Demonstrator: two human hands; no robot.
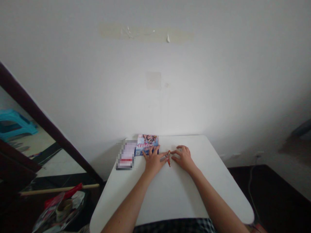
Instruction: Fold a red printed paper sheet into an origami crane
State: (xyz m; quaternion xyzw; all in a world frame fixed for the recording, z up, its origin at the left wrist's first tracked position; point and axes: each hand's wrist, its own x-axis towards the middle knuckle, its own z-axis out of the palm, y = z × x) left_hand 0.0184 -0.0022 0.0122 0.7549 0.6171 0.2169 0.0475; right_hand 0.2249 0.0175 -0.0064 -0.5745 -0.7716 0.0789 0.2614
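A small, narrow piece of folded paper (169,160), orange-red and pale, stands on the white table between my two hands. My left hand (155,161) has its thumb and index finger at the paper's left side, while its other fingers spread over the lower edge of a colourful printed leaflet (147,142). From the right, the thumb and index fingertips of my right hand (184,159) pinch at the same paper, with the remaining fingers curled above. The fingers partly hide the paper, so its exact shape is hard to make out.
A blurred-out phone-like thing (126,155) lies left of the leaflet on the white table (170,200). The wall (218,81) rises behind. On the left are a dark-framed mirror (48,116) and a bag of odds and ends (64,207). A cable (250,181) hangs at right.
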